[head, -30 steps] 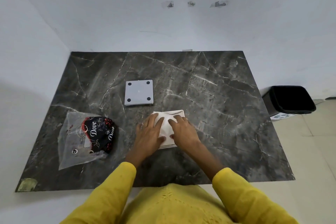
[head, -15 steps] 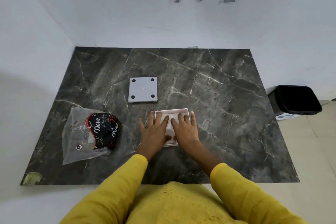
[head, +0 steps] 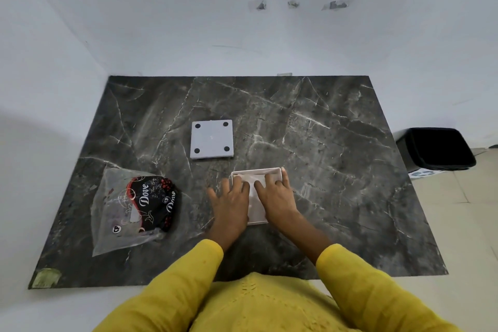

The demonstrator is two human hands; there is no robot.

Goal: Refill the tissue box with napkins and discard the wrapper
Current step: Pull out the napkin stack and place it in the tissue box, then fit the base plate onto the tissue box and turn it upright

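Note:
The white tissue box [head: 272,170] lies open near the front middle of the dark marble table [head: 336,148], with pale napkins [head: 254,197] inside it. My left hand [head: 230,205] lies flat on the box's left side, fingers spread over the napkins. My right hand [head: 277,195] presses flat on the napkins at the right side. The box's grey square lid [head: 211,139], with dark pads at its corners, lies upside down behind the box. The clear plastic wrapper [head: 126,213] with a black Dove print lies crumpled at the front left.
A black waste bin [head: 436,148] stands on the floor to the right of the table. White walls close the back and left sides. A scrap of green tape [head: 45,276] sticks at the table's front left corner.
The napkins have sunk down into the box and its rim now shows around them. Both hands have flattened onto the napkins with the fingers reaching further back.

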